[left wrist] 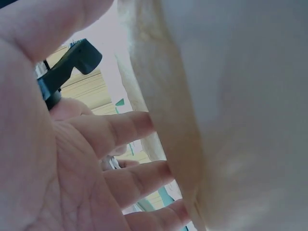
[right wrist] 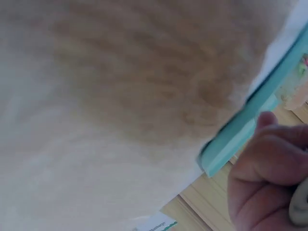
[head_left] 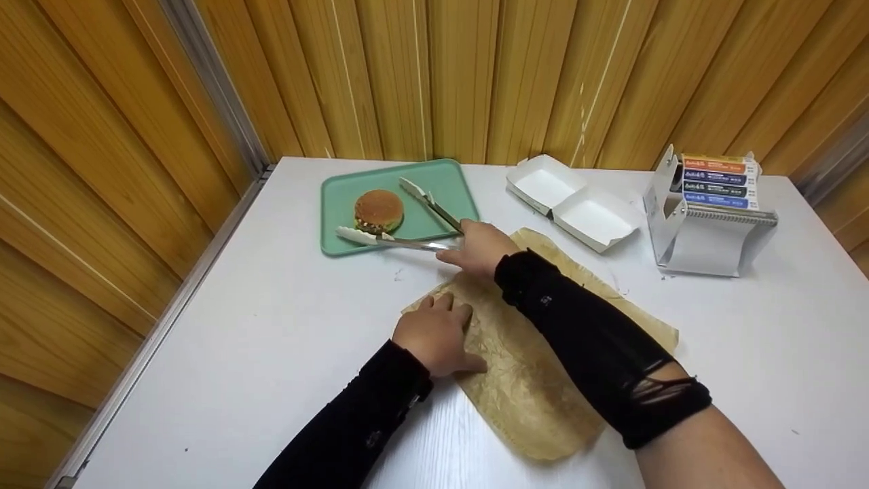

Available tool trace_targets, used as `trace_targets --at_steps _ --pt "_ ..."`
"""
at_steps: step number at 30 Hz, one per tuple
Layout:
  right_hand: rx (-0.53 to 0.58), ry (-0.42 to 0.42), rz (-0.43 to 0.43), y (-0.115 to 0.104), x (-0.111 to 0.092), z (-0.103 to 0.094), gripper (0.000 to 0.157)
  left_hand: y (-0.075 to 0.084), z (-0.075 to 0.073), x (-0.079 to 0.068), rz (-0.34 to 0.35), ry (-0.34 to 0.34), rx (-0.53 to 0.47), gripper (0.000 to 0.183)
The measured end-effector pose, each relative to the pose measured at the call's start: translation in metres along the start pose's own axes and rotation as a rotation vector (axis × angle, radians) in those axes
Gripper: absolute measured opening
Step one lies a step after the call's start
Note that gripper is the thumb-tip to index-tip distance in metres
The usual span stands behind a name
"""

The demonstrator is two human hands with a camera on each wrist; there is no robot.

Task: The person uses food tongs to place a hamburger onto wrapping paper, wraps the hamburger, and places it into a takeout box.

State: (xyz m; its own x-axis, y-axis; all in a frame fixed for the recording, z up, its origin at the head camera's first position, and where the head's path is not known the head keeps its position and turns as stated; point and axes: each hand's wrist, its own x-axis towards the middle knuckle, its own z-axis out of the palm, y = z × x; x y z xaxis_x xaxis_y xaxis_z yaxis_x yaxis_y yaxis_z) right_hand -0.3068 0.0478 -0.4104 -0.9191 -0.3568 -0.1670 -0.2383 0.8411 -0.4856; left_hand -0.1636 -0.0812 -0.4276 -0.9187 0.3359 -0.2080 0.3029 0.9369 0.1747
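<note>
Round brown-bunned burger on green rectangular tray, between spread arms of silver metal white-tipped tongs; right hand grips tongs, left hand, fingers spread, rests on crinkled brown paper; burger likely light, soft, layered: best held low around sides

Wood-panelled walls: yellow-brown, top and left
White tabletop: centre and bottom
Metal corner post: upper left
</note>
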Motion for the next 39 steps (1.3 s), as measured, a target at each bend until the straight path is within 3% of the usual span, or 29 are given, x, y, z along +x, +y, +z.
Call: trace_targets --at_steps 20,32,39 --pt "-0.060 0.141 -0.027 0.018 -0.012 0.002 0.037 0.000 0.000 -0.001 -0.003 0.010 -0.015 0.091" --pt "0.001 0.170 -0.028 0.032 -0.020 -0.004 0.043 0.000 -0.001 -0.001 -0.003 0.013 -0.016 0.091" --pt "-0.029 0.220 -0.098 0.057 -0.054 -0.029 0.042 0.000 -0.001 0.001 -0.006 0.007 -0.002 0.094"
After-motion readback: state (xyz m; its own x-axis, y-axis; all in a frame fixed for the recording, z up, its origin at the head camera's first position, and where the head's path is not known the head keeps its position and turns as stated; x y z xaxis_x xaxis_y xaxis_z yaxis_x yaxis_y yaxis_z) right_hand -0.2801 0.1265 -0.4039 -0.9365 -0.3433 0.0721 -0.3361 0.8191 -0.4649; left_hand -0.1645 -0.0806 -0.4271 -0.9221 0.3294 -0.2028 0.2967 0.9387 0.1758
